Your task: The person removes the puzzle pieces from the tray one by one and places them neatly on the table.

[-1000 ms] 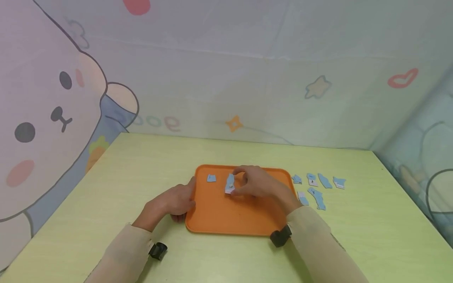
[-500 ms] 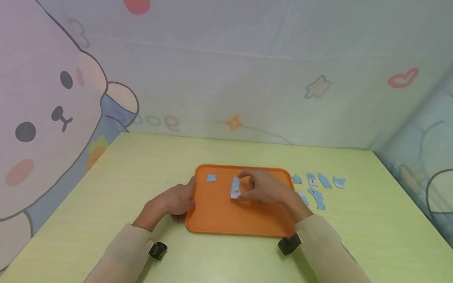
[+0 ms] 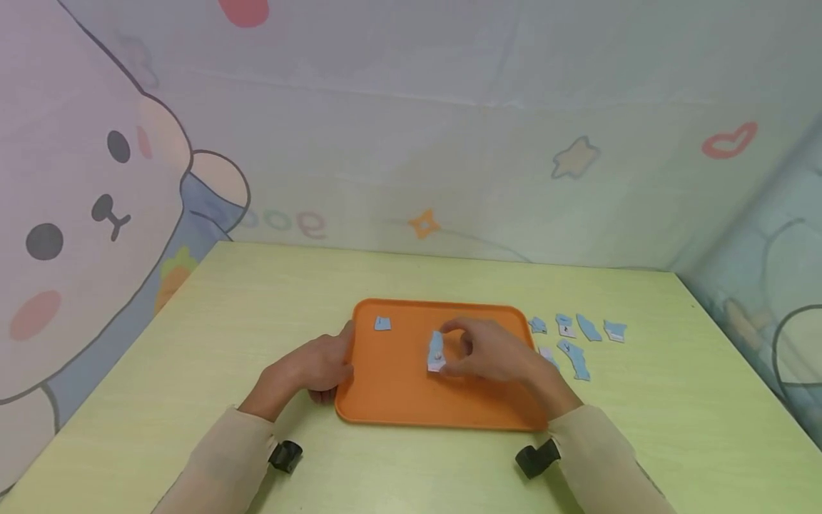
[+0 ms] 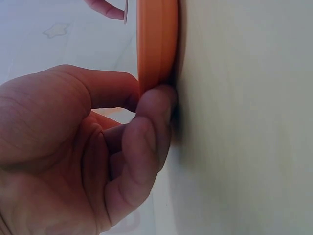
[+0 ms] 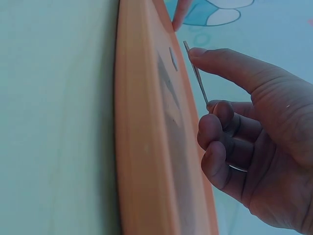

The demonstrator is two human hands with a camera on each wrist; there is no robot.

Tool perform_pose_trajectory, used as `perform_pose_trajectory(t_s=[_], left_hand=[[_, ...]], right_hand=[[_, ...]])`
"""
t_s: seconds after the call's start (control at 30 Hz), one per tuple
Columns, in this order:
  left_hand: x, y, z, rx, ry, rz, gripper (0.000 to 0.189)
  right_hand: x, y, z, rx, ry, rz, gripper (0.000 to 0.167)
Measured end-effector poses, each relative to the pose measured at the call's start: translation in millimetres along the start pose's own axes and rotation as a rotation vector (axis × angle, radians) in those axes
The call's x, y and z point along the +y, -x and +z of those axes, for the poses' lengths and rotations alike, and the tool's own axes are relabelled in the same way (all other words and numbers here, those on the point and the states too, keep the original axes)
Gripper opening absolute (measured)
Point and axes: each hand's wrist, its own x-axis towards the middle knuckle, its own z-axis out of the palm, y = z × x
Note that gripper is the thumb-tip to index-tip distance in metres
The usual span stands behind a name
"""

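Note:
My right hand (image 3: 491, 350) pinches a light-blue puzzle piece (image 3: 436, 348) with a pale lower edge, over the orange tray (image 3: 398, 396). In the right wrist view this puzzle piece (image 5: 197, 76) shows edge-on as a thin plate between thumb and fingertips, raised off the tray's floor. At the tray's left edge, my left hand (image 3: 324, 363) grips the rim; the left wrist view has the tray's wall (image 4: 157, 44) between its thumb and curled fingers. Another small blue puzzle piece (image 3: 382, 323) lies flat in the tray's upper left.
Right of the tray, several blue puzzle pieces (image 3: 588, 328) lie in two loose rows on the pale wooden table (image 3: 642, 421). One nearby piece (image 3: 546, 353) is partly covered by the right hand. A printed cloth (image 3: 488, 164) hangs behind the table.
My right hand has carried the puzzle piece a little to the right and closer to me over the tray. The left hand has stayed at the tray's rim.

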Motion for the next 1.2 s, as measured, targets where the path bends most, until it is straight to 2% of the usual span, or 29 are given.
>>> perform_pose_trajectory(t_s=[0.33,0.73,1.2], left_hand=[[-1.0,-2.2,0.2,0.002,-0.003,-0.006,0.058],[-1.7,-2.4,0.3,0.002,0.003,-0.004,0.054],[-0.2,-1.7,-0.3,0.0,-0.005,-0.014,0.057]], right_hand=[[4.8,3.6,2.6,0.011,0.02,-0.003,0.065],[14.4,12.5,1.1,0.009,-0.027,-0.037,0.066],[23.5,23.2,-2.0,0.01,-0.086,0.005,0.065]])
